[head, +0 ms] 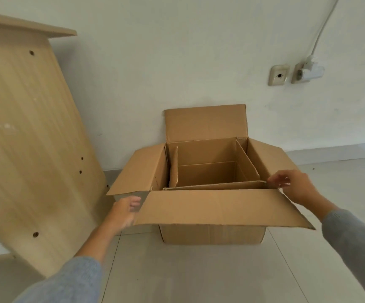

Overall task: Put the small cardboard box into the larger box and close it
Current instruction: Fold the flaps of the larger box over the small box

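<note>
The larger cardboard box (212, 234) stands on the floor against the wall with all its flaps spread open. Inside it sits the small cardboard box (206, 171), also open, its own flaps standing up along the walls. My left hand (123, 212) rests beside the left edge of the larger box's near flap (216, 206), fingers loosely curled and touching that edge; the thumb is hidden. At the right end of the small box's near flap (216, 185), my right hand (295, 186) pinches its corner with the fingertips.
A light wooden panel (30, 138) with drill holes leans close on the left, almost touching the box's left flap. Two wall sockets (278, 75) with a white plug and cable sit up on the right. Tiled floor (199, 276) extends in front and to the right.
</note>
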